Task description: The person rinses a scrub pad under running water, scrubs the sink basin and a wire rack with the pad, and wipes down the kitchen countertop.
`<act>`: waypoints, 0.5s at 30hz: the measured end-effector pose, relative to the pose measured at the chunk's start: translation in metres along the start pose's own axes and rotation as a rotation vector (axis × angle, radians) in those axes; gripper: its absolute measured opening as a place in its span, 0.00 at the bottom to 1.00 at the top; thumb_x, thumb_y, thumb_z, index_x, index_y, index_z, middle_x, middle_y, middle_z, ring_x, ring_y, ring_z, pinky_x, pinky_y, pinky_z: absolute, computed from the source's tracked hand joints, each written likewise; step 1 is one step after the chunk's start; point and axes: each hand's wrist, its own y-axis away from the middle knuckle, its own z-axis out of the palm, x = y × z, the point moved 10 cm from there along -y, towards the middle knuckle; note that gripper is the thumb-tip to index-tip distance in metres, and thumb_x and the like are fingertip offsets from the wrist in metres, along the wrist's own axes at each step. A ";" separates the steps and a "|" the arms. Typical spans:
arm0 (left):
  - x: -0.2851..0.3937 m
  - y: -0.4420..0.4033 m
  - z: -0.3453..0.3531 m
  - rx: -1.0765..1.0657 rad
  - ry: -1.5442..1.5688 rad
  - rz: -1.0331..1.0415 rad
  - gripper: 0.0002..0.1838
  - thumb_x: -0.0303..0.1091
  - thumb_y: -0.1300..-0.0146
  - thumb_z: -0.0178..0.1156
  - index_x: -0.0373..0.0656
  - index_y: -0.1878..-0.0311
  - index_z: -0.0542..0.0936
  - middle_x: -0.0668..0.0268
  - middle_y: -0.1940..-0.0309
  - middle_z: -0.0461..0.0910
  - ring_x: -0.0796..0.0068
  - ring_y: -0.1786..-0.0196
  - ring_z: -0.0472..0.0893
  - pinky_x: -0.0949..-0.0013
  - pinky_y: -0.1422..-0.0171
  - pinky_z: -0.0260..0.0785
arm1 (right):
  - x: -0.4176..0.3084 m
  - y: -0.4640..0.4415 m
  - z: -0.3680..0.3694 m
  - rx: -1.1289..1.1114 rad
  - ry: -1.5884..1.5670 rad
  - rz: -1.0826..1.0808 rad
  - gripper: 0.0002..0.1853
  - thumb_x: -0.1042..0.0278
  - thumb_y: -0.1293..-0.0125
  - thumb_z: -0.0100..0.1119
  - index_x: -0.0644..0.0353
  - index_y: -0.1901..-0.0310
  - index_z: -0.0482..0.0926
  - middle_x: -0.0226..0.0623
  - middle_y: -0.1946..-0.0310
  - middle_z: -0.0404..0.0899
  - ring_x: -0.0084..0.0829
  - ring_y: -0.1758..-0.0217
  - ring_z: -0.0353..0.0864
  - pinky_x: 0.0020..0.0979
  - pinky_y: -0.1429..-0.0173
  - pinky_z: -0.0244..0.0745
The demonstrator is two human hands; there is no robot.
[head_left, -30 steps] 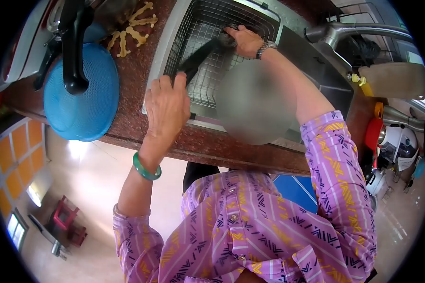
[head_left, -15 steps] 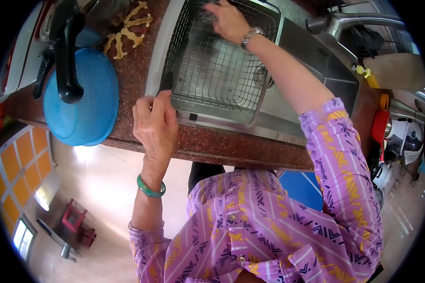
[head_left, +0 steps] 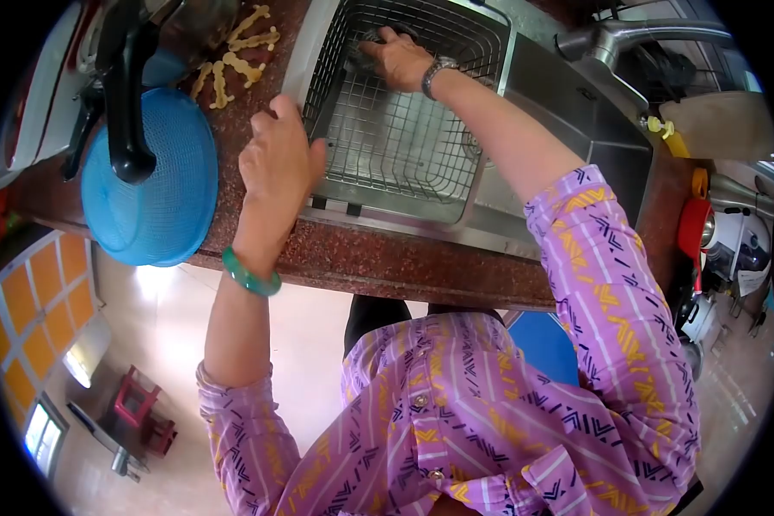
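My right hand [head_left: 397, 62], a metal watch on its wrist, reaches into the far left part of a wire basket [head_left: 387, 176] that sits in a steel sink. Its fingers press on a greyish, wiry scrubber [head_left: 364, 58], blurred and partly covered, which looks like steel wool. My left hand [head_left: 275, 163], with a green bangle below it, is over the sink's left rim [head_left: 299, 73]. Its fingers are half bent and the thumb stands apart, with nothing visible in them. Two black clips [head_left: 353, 209] show at the basket's near edge.
A blue mesh colander [head_left: 150, 189] stands on the left of the reddish countertop [head_left: 387, 262], below a black pan handle [head_left: 129, 112]. Pieces of ginger-like root [head_left: 228, 73] lie behind it. A faucet [head_left: 606, 41] and a cutting board [head_left: 722, 125] are on the right.
My left hand has moved up and let go of the black grip at the basket's left side. My right hand has shifted slightly left and nearer, with the scrubber.
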 end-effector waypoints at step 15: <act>0.002 -0.020 -0.020 0.167 -0.171 0.100 0.31 0.45 0.45 0.63 0.50 0.40 0.63 0.49 0.55 0.70 0.52 0.58 0.77 0.52 0.58 0.71 | -0.013 0.008 -0.002 -0.007 -0.039 0.007 0.29 0.78 0.44 0.53 0.42 0.40 0.70 0.40 0.41 0.63 0.46 0.39 0.66 0.44 0.38 0.69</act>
